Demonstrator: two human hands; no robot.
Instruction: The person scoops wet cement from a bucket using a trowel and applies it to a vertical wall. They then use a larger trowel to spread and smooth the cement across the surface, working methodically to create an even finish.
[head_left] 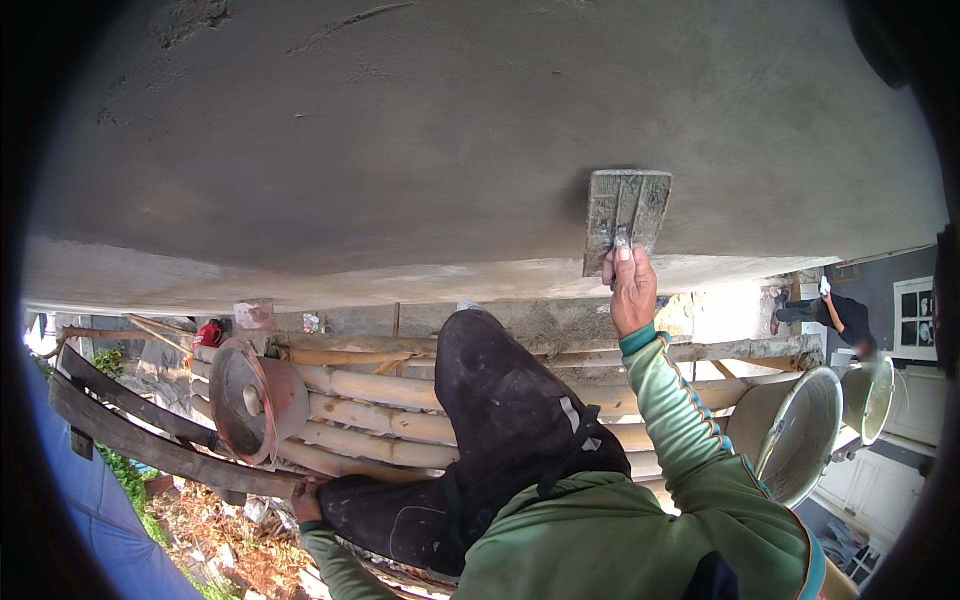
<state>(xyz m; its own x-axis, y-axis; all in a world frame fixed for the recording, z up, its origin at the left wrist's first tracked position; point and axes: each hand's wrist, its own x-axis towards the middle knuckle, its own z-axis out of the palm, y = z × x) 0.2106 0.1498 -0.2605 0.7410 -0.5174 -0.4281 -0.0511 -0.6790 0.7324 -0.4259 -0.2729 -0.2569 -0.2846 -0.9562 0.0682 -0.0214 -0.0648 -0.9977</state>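
Note:
My right hand (631,290) is closed round the handle of a plastering float (628,212), a rectangular, mortar-caked blade. The float lies against the grey plastered wall (400,150), which fills the upper part of the view. Low on the left, my left hand (307,500) grips a dark wooden plank (170,450) beside my knee; its fingers are partly hidden. Smooth, damp-looking plaster surrounds the float, while rougher scrapes (345,25) mark the wall at the top left.
Bamboo poles (375,388) form the platform beneath me. A mortar-stained bucket (285,400) stands left, with another bucket (800,435) and a pale green container (868,400) at right. Another person (850,318) is at the far right. Rubble (240,540) lies below on the left.

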